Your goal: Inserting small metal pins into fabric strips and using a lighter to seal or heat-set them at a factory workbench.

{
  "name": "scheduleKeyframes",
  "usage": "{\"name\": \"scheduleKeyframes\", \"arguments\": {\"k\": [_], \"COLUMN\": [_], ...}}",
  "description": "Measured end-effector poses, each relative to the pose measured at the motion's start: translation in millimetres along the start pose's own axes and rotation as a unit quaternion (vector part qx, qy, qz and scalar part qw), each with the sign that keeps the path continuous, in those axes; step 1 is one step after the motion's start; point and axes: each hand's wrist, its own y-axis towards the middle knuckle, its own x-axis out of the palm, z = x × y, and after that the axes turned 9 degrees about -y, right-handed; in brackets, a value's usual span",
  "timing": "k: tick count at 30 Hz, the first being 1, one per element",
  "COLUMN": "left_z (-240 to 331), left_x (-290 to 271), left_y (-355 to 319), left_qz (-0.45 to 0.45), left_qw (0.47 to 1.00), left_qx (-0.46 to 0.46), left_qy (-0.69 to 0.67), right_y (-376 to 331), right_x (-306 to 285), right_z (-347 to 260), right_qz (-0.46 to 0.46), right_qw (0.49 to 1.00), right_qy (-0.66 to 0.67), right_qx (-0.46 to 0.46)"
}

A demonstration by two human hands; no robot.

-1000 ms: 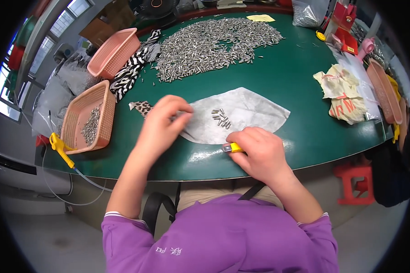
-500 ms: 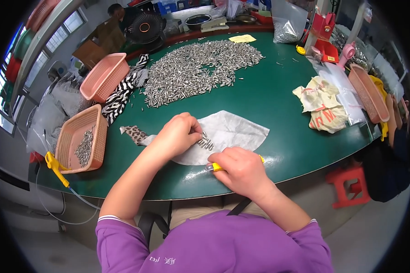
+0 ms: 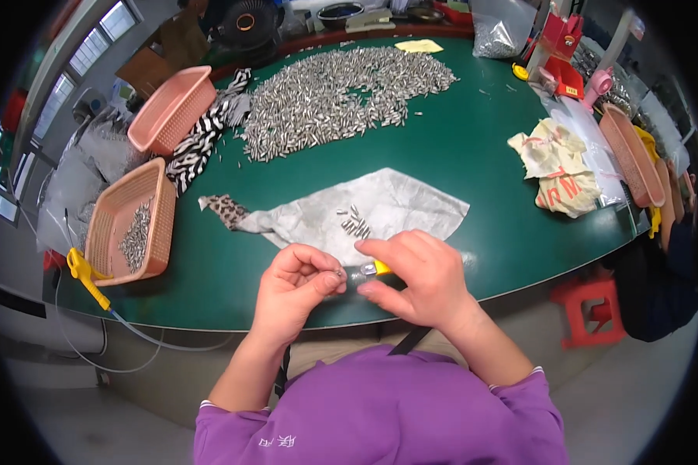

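My left hand [image 3: 296,291] pinches a small metal part [image 3: 339,273] between thumb and fingertips, just above the near edge of the cloth. In my right hand [image 3: 423,279] is a yellow utility knife [image 3: 382,267], its metal end pointing left toward that part; most of its handle is hidden by my fingers. The two hands are close together but apart. Behind them, several small silver cylindrical parts [image 3: 354,225] lie in a loose group on the pale grey cloth [image 3: 411,198]. A scrap of leopard-print fabric [image 3: 226,211] sits at the cloth's left end.
A wide heap of silver parts [image 3: 310,108] covers the far green table [image 3: 473,139]. On the left stand two pink baskets [image 3: 167,194] [image 3: 143,132], zebra-print fabric [image 3: 198,155] and a yellow air gun [image 3: 85,275]. Crumpled cream cloth [image 3: 554,167] and another pink basket [image 3: 632,155] are right.
My left hand has left the small pile on the cloth and come back toward me, now pinching one part. My right hand has the knife raised closer to it.
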Motion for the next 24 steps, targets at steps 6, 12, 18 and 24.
{"name": "scheduleKeyframes", "arguments": {"k": [6,12,18,24], "left_z": [-11.2,-15.0,-18.6,-20.3], "left_x": [-3.5,-2.7,1.9,5.2], "left_y": [-7.7,-7.8,-10.0,-11.2], "left_qz": [0.003,-0.001,0.004,0.02], "left_qw": [0.999,1.0,0.999,0.996], "left_qx": [-0.025,-0.003,0.031,0.063], "left_qy": [-0.038,-0.016,0.033,0.057], "right_y": [-0.6,-4.0,-6.1,-6.9], "right_x": [0.8,3.9,4.5,5.8], "right_z": [-2.6,-4.9,-5.3,-4.3], "right_qz": [-0.005,-0.009,0.011,0.001], "right_qw": [1.0,0.998,0.997,0.997], "right_qy": [0.002,0.049,0.067,0.072], "right_qx": [-0.01,-0.022,-0.029,-0.041]}}
